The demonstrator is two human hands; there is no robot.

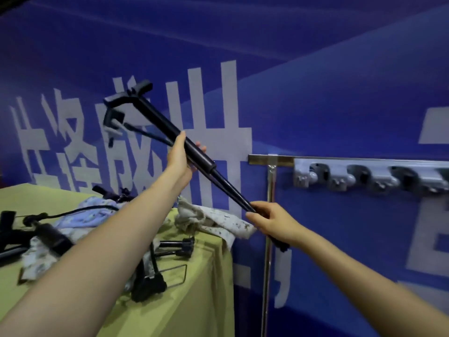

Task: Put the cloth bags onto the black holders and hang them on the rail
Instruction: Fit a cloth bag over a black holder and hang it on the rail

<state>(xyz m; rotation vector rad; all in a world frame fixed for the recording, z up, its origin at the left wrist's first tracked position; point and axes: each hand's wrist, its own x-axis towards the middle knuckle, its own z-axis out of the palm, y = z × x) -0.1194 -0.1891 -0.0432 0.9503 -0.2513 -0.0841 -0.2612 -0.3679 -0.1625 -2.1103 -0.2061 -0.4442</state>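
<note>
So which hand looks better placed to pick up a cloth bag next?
Probably the left hand: it grips the black holder above the table, where the cloth bags lie. The right hand holds the holder's thin lower end, nearer the rail.

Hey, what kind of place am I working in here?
Probably a staged demo or exhibition booth rather than a home: a printed blue banner wall with large white lettering, a metal rail of grey clips mounted on it, and a table draped in yellow-green cloth.

Table (199, 300) left of rail (340, 160)
</note>
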